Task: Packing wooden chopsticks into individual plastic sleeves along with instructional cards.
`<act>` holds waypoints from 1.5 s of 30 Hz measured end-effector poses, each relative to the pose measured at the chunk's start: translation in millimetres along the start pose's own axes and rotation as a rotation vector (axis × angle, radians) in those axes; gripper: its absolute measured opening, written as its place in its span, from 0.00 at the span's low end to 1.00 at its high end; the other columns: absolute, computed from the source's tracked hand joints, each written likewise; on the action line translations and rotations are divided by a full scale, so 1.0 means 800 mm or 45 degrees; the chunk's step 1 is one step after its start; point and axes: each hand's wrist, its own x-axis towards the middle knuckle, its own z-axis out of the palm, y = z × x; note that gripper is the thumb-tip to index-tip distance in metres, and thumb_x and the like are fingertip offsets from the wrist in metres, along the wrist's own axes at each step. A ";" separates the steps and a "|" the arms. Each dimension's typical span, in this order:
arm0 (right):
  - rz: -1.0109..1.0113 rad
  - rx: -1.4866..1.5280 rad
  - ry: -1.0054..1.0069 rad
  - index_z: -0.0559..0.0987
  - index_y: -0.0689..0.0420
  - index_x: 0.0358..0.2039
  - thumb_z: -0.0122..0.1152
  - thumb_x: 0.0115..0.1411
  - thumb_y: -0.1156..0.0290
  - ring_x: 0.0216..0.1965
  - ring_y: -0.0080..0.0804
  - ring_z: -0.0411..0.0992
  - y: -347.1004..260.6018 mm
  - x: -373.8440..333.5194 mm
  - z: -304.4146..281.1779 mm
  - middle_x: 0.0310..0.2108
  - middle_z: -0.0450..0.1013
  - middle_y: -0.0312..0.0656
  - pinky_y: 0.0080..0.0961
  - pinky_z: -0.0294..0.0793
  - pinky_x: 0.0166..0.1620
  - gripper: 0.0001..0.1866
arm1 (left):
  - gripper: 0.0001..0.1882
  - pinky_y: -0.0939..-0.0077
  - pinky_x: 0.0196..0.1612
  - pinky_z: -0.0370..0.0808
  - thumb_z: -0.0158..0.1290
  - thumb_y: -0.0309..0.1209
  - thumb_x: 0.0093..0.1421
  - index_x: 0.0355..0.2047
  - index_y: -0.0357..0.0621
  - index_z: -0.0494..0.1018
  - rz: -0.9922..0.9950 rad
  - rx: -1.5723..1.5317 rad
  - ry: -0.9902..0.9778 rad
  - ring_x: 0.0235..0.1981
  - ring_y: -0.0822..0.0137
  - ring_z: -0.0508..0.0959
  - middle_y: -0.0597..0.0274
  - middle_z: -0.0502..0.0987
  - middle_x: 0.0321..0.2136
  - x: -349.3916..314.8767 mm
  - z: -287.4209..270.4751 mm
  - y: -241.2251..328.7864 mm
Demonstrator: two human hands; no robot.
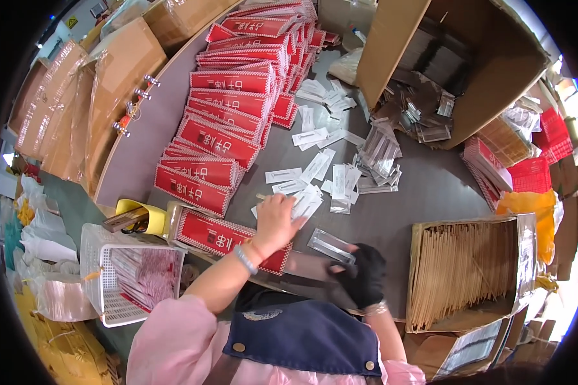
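Note:
My bare left hand (276,221) reaches over a spread of small flat white paper packets (307,202). Its thumb stands apart from the fingers, and I see nothing held in it. Beneath its wrist lies a long red printed sleeve (221,237) with a checked white border. My right hand (361,276), in a black glove with bare fingertips, is smeared by motion near the table's front edge. From its fingers a blurred translucent strip (308,265) extends leftward; its kind is unclear. Just beyond that hand lies a clear plastic packet (331,246).
Stacked red sleeves (221,138) fill the table's left side. An open carton (392,48) with silvery packets stands at the back right. Nearer is a box (414,276) of thin wooden sticks. A yellow holder (155,220) and a white basket (106,308) sit at left.

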 end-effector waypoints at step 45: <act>0.068 -0.134 -0.043 0.79 0.57 0.28 0.60 0.57 0.70 0.37 0.47 0.74 0.054 -0.033 0.027 0.32 0.76 0.49 0.41 0.73 0.40 0.05 | 0.37 0.57 0.54 0.64 0.69 0.36 0.39 0.52 0.42 0.72 0.458 -0.129 -0.404 0.51 0.54 0.67 0.59 0.70 0.48 -0.077 -0.041 0.021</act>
